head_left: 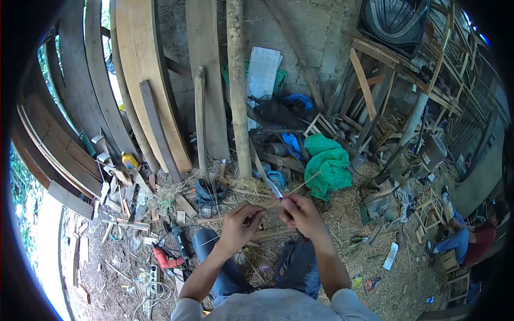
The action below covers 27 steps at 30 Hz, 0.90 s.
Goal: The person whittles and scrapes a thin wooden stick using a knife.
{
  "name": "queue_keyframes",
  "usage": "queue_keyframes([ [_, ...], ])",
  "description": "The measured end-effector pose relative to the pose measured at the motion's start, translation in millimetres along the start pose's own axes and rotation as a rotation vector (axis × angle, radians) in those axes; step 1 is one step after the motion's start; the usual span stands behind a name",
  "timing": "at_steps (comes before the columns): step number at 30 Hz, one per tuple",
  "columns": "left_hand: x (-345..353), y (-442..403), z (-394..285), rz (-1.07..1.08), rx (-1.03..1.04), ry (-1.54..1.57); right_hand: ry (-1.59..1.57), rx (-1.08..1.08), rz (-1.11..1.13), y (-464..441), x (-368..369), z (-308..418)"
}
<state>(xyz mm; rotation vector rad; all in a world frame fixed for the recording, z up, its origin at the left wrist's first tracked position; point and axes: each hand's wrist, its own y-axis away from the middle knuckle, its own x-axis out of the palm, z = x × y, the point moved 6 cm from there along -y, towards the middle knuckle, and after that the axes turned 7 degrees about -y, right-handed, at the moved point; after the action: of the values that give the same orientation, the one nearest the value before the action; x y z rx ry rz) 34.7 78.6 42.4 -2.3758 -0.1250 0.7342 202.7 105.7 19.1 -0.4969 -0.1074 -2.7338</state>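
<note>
My right hand (301, 214) is closed round the handle of a knife (272, 184), whose long blade points up and to the left. A thin strip (306, 183) of wood or cane runs slantwise between my hands, passing by the knife near my right fingers. Its lower left end is at my left hand (242, 223), where the fingertips are pinched together on it. Both hands are close together above my knees, with a small gap between them.
A green plastic bag (327, 166) and a wooden post (236, 91) stand ahead. A red power drill (167, 258) and a power strip (155, 279) lie at lower left. Boards (142, 69) lean at the left. Another person (471, 241) sits at far right. Scraps litter the ground.
</note>
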Motion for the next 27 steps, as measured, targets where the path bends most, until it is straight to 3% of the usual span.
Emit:
queue_keyframes([
  [10,-8.0,8.8,2.3,0.126,-0.047,0.095,0.038,0.067,-0.055,3.4,-39.9,14.7],
  [13,-16.4,17.2,16.2,0.141,-0.115,0.098,0.000,-0.020,-0.183,4.9,-84.6,28.0],
  [15,-25.8,21.5,28.1,0.132,-0.200,0.071,-0.028,-0.219,-0.367,9.9,-113.8,46.8],
  [17,-25.6,20.7,38.2,0.109,-0.279,0.044,-0.009,-0.195,-0.317,13.5,-102.7,52.1],
  [20,-11.8,16.5,35.5,0.091,-0.250,0.096,0.132,-0.011,-0.164,14.4,-47.9,36.5],
  [22,-2.8,8.8,15.7,0.124,-0.230,0.059,0.042,0.058,-0.032,7.3,-22.4,-0.5],
  [25,3.3,5.0,4.7,0.132,-0.147,0.046,0.023,0.066,0.062,1.4,-7.6,-2.9],
  [27,-2.2,7.1,5.4,0.151,-0.155,0.035,0.020,0.079,-0.011,-1.2,-22.5,0.9],
])
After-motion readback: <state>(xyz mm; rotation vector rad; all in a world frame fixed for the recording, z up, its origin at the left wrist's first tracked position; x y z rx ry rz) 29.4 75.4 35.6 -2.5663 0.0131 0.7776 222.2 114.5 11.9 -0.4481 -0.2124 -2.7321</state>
